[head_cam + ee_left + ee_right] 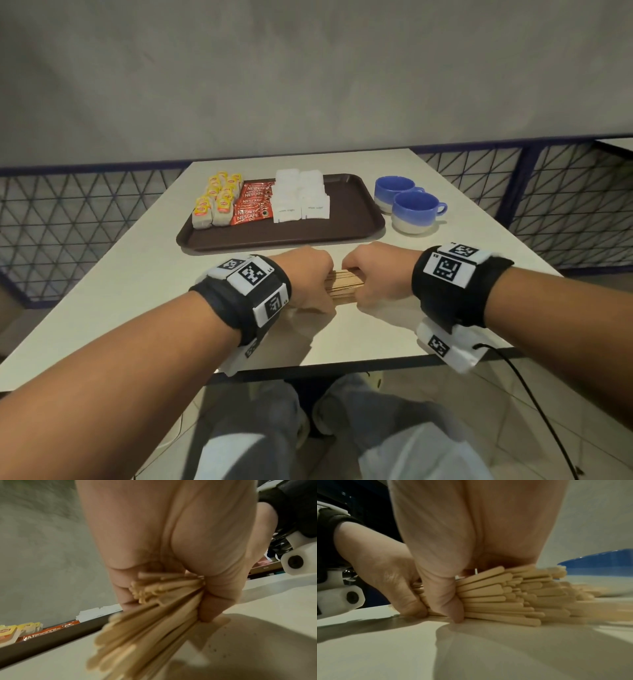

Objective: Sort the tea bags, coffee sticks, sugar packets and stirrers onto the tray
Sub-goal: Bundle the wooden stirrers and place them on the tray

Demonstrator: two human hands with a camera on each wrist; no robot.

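A bundle of wooden stirrers (343, 286) lies on the white table just in front of the brown tray (356, 219). My left hand (310, 279) grips one end of the stirrers (154, 609) and my right hand (371, 274) grips the other end of the stirrers (496, 596), fingers curled round them. On the tray stand yellow tea bags (215, 202) at the left, red coffee sticks (251, 204) beside them, and white sugar packets (301, 200) in the middle. The tray's right part is bare.
Two blue-and-white cups (407, 205) stand on the table right of the tray. The table's near edge (342, 368) runs just under my wrists. A metal mesh fence (85, 219) lines the table's far sides. A black cable (534, 404) hangs from my right wrist.
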